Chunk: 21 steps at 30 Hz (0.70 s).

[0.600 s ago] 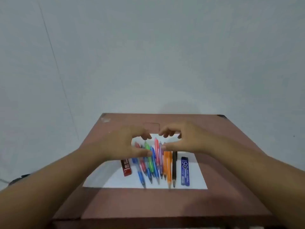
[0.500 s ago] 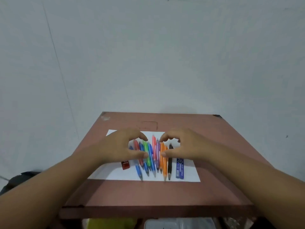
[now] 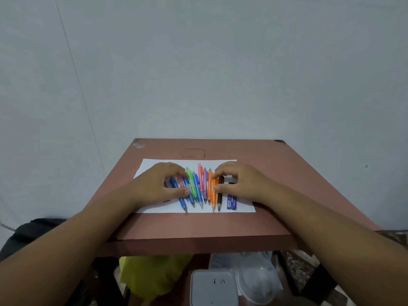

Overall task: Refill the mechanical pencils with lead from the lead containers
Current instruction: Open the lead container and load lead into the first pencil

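Observation:
Several coloured mechanical pencils (image 3: 199,187) lie side by side on a white paper sheet (image 3: 242,207), tips toward me. My left hand (image 3: 154,184) arches over the blue and red pencils at the row's left end, thumb and fingertips touching them. My right hand (image 3: 240,182) arches over the right end, with thumb and forefinger against the orange pencil (image 3: 211,191) and black pencil (image 3: 220,195). A blue lead container (image 3: 231,202) lies just right of the black pencil, partly under my right hand. The red lead container is hidden under my left hand.
The paper sits on a small reddish-brown table (image 3: 276,164) against a pale wall. Below the front edge are a yellow-green bag (image 3: 154,277), a white box (image 3: 213,288) and clear plastic tubs (image 3: 258,286). A dark object (image 3: 33,230) lies at left.
Both hands have dropped from hovering with fingertips nearly meeting to resting on the two ends of the pencil row. My view has tilted down, showing the table's front edge.

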Available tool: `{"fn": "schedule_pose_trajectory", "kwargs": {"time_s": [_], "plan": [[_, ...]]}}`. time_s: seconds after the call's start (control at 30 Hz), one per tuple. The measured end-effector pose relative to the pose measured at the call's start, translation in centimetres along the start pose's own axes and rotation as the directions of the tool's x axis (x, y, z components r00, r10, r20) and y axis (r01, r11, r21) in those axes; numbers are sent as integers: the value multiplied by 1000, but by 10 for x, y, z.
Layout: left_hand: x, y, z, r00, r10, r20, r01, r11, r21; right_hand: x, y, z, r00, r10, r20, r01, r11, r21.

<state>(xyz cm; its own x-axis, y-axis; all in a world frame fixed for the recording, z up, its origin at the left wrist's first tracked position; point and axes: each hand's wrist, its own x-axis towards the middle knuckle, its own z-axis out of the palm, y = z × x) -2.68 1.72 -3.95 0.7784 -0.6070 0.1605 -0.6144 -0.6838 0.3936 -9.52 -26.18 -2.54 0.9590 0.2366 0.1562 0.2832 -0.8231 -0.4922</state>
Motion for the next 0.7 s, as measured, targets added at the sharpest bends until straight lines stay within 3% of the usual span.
{"fn": "schedule_pose_trajectory", "kwargs": {"time_s": [0.1, 0.33, 0.7], "plan": [[2, -2, 0, 1000, 7, 5, -7, 1000, -10, 6, 3, -9, 1000, 15, -15, -15, 1000, -5], [9, 0, -1, 1000, -2, 29, 3, 1000, -16, 19, 8, -19, 990, -49, 130, 85, 954, -289], [20, 11, -10, 997, -6, 76, 6, 1000, 12, 35, 17, -24, 960, -198, 198, 267, 858, -438]]}}
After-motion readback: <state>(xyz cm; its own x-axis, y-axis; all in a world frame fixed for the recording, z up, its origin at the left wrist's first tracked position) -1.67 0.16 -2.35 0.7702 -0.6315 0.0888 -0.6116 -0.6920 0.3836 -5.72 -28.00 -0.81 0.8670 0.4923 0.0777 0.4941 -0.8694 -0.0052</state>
